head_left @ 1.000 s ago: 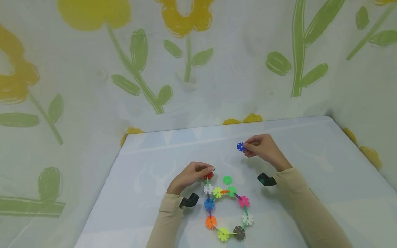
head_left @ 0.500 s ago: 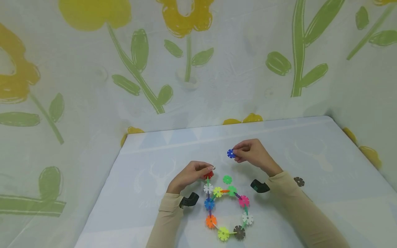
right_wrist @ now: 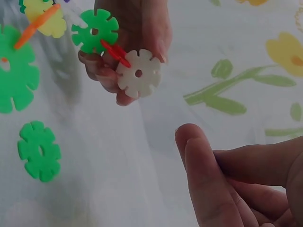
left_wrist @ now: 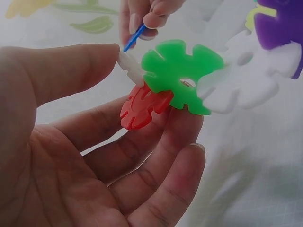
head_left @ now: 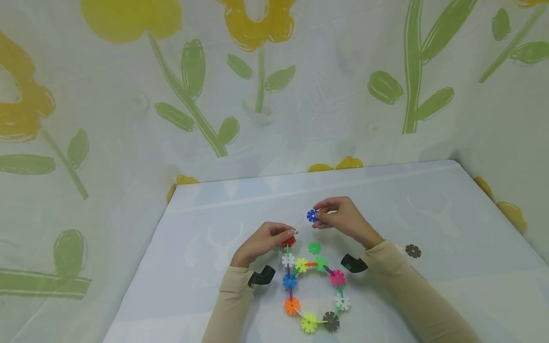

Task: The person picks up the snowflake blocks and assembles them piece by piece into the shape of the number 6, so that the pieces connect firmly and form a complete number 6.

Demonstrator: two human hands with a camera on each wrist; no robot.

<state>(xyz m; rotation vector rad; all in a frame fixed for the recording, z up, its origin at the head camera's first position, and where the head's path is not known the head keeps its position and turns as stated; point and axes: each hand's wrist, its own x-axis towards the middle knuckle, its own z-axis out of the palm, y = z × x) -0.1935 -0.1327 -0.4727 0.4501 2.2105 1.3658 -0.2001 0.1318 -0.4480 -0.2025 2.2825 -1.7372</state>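
My left hand [head_left: 263,242] pinches the free end of a chain of slotted plastic snowflake discs. In the left wrist view its thumb presses a white disc [left_wrist: 131,67] that is joined to a red disc [left_wrist: 143,107], with a green disc [left_wrist: 177,71] linked behind them. Up and to the right, my right hand [head_left: 343,220] pinches a dark blue disc [head_left: 311,216] between thumb and fingers, a short gap from the white one. The fingers hide the blue disc in the right wrist view. Below, the chain runs into a ring of multicoloured discs, one of them orange [head_left: 292,306].
A loose green disc [head_left: 314,248] lies on the white table between the hands, just beyond the ring. A dark brown disc [head_left: 413,251] lies to the right of my right forearm, beside a pale piece partly behind the sleeve. A flower-patterned curtain [head_left: 317,119] stands behind the table.
My right hand has moved left and slightly nearer with the blue disc, toward the left hand. The brown disc has come out from behind the right sleeve. The left hand keeps its place.
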